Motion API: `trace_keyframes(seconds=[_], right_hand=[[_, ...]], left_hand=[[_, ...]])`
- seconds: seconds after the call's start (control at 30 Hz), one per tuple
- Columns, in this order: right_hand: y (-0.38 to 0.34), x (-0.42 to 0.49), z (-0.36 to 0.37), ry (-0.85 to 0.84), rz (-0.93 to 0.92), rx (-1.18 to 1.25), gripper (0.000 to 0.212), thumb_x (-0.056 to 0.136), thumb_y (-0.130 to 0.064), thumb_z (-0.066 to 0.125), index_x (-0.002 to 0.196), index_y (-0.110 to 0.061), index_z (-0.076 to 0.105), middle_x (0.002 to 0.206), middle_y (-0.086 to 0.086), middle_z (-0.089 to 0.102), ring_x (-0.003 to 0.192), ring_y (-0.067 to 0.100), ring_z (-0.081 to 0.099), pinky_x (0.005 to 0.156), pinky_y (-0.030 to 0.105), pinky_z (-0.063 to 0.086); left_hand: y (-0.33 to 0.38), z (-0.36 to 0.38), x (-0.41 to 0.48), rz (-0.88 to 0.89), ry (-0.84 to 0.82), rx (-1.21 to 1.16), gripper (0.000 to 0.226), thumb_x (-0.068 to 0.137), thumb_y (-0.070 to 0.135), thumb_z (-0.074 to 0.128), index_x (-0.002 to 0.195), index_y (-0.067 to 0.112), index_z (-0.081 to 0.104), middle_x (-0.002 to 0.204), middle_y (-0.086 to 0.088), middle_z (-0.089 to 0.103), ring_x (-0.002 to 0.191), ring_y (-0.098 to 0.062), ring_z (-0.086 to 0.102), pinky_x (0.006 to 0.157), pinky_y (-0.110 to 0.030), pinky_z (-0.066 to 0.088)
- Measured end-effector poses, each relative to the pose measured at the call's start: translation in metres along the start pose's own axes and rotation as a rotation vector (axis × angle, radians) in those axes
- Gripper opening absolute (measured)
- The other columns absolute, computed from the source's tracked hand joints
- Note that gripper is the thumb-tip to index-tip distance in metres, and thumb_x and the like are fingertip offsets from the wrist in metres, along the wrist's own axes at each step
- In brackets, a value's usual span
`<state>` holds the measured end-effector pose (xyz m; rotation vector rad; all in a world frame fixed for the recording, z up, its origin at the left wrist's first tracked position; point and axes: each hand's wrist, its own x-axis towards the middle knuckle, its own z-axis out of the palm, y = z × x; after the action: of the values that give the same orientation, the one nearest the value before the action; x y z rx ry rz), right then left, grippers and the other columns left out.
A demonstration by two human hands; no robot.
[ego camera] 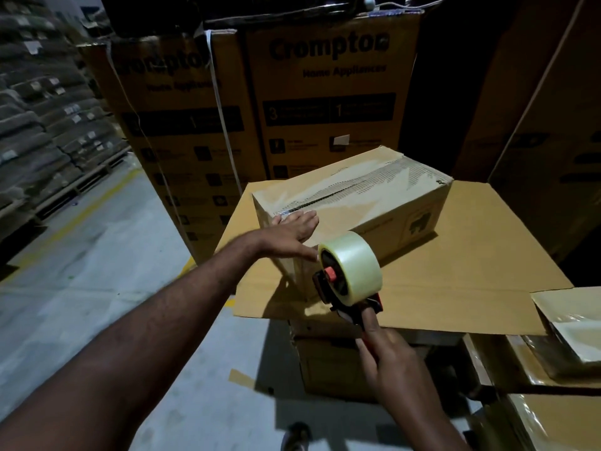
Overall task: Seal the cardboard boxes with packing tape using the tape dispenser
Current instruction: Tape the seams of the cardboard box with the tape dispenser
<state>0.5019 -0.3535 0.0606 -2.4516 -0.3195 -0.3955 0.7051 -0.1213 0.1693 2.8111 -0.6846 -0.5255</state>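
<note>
The cardboard box [374,203] lies on a flat cardboard sheet [471,262] at the centre of the view. Its long axis runs from 8 o'clock to 2 o'clock, and a strip of clear tape [357,187] covers the top seam. The left hand [289,234] rests flat, fingers straight, on the box end at 8 o'clock. This placement likely presses the tape end over the edge and steadies the box. The right hand [387,356] clamps the handle of the tape dispenser [348,278], which is held just beside the near box corner, at 5 o'clock of the left hand, probably to draw or tear the strip. The hands are near each other but apart. The cutting blade is hidden behind the roll, and whether tape joins the dispenser to the box cannot be determined. The stacked cartons [325,102] at 12 o'clock are blurred. The support under the sheet is largely concealed.
</note>
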Motion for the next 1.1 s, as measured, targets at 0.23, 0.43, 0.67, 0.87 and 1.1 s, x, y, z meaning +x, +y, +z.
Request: trace_keyframes(seconds=[0.23, 0.43, 0.67, 0.87, 1.1], right_hand=[[-0.013, 0.018, 0.008, -0.075, 0.08, -0.068, 0.081, 0.096, -0.033, 0.063, 0.155, -0.042, 0.008, 0.094, -0.002, 0.061, 0.075, 0.013, 0.056, 0.058, 0.027, 0.045], [-0.017, 0.023, 0.02, -0.106, 0.145, -0.024, 0.078, 0.094, -0.026, 0.067, 0.156, -0.032, 0.02, 0.09, 0.002, 0.062, 0.073, 0.021, 0.057, 0.057, 0.033, 0.045], [-0.043, 0.035, 0.018, -0.192, 0.295, 0.056, 0.07, 0.103, -0.036, 0.048, 0.158, -0.041, 0.004, 0.099, -0.004, 0.056, 0.082, 0.012, 0.05, 0.068, 0.027, 0.04], [-0.047, 0.029, 0.032, -0.252, 0.459, 0.209, 0.072, 0.101, -0.036, 0.054, 0.157, -0.045, 0.01, 0.116, 0.0, 0.068, 0.1, 0.015, 0.063, 0.086, 0.028, 0.053], [-0.029, 0.029, 0.012, -0.193, 0.575, 0.323, 0.069, 0.1, -0.036, 0.058, 0.153, -0.051, 0.015, 0.138, -0.002, 0.061, 0.107, 0.017, 0.063, 0.083, 0.023, 0.047]], left_hand=[[0.004, 0.008, -0.002, 0.007, 0.013, 0.153, 0.121, 0.086, 0.059, 0.07, 0.161, 0.018, -0.015, 0.168, -0.001, -0.023, 0.153, -0.024, -0.024, 0.122, -0.057, -0.016], [0.0, 0.025, -0.001, -0.006, 0.14, 0.211, 0.119, 0.086, 0.057, 0.071, 0.162, 0.017, -0.012, 0.169, -0.002, -0.02, 0.154, -0.025, -0.022, 0.121, -0.055, -0.017], [-0.005, 0.024, 0.0, -0.047, 0.161, 0.16, 0.118, 0.086, 0.051, 0.075, 0.163, 0.018, -0.008, 0.17, 0.0, -0.018, 0.155, -0.026, -0.019, 0.118, -0.056, -0.018], [0.0, 0.032, 0.002, -0.07, 0.203, 0.207, 0.126, 0.08, 0.049, 0.081, 0.163, 0.02, -0.009, 0.17, 0.003, -0.016, 0.156, -0.024, -0.017, 0.121, -0.063, -0.011], [-0.003, 0.015, 0.008, -0.088, 0.191, 0.102, 0.087, 0.099, 0.068, 0.036, 0.164, 0.024, -0.002, 0.17, 0.005, -0.011, 0.157, -0.02, -0.009, 0.115, -0.071, -0.015]])
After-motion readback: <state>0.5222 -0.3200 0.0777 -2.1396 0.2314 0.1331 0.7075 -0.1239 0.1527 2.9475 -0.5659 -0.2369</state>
